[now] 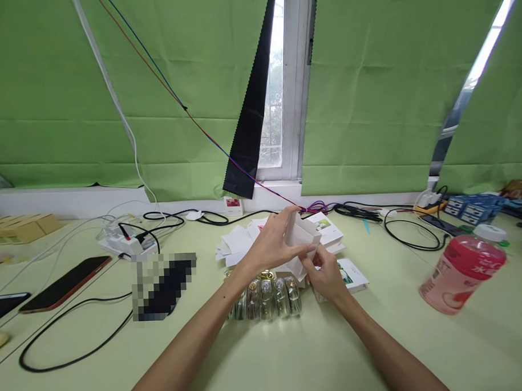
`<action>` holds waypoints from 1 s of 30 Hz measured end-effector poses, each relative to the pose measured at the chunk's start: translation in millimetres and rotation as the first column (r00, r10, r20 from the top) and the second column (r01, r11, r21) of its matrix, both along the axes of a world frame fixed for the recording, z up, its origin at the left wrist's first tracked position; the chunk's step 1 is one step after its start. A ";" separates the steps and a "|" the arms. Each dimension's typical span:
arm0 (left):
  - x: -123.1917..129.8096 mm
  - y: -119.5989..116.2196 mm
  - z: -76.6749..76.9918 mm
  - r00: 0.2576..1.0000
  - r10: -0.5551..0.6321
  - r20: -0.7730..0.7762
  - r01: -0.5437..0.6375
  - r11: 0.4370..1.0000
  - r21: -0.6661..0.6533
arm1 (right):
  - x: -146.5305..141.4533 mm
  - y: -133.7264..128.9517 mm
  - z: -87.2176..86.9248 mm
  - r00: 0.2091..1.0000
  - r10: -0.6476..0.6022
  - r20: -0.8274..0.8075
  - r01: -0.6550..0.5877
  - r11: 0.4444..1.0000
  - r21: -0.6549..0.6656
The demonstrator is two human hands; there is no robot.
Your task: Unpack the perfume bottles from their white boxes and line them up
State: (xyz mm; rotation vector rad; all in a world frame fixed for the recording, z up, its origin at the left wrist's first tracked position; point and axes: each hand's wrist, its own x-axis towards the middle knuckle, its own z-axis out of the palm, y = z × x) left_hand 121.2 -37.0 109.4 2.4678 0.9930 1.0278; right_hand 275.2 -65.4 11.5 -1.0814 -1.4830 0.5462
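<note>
A small white box, its flaps standing up, is held up between both hands over the table. My left hand grips it from the left, thumb in front and fingers behind. At its lower right, my right hand has its fingers pinched on the box's edge. Below my left wrist stand several small clear packets or bottles with gold tops in a row. Behind the hands lie flattened white cartons, and a white box with a green picture lies right of my right hand.
A pink bottle stands at the right. On the left are a phone, a power strip and a looped black cable. Yellow boxes sit far left; more cables run along the window wall.
</note>
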 end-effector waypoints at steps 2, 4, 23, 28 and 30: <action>0.7 0.1 -1.2 1.000 0.009 -0.021 -0.009 1.000 0.012 | 0.2 -0.3 0.1 1.000 0.000 0.005 0.000 1.000 0.003; 1.5 0.2 -2.5 1.000 0.005 -0.023 -0.005 1.000 0.022 | 0.5 -0.4 -0.3 1.000 -0.010 0.017 0.010 1.000 0.016; 6.8 -5.7 -0.5 0.997 0.023 0.077 -0.024 1.000 0.010 | 1.1 1.8 -3.3 0.995 -0.023 0.100 0.014 0.996 0.092; 7.1 -6.2 1.0 0.989 0.049 0.139 -0.042 0.998 -0.056 | 0.7 2.4 -2.7 0.991 -0.033 0.133 0.019 0.994 0.104; 6.7 -6.2 1.4 0.986 0.059 0.154 -0.047 0.996 -0.082 | 0.7 1.5 -2.3 0.990 -0.030 0.136 0.016 0.995 0.098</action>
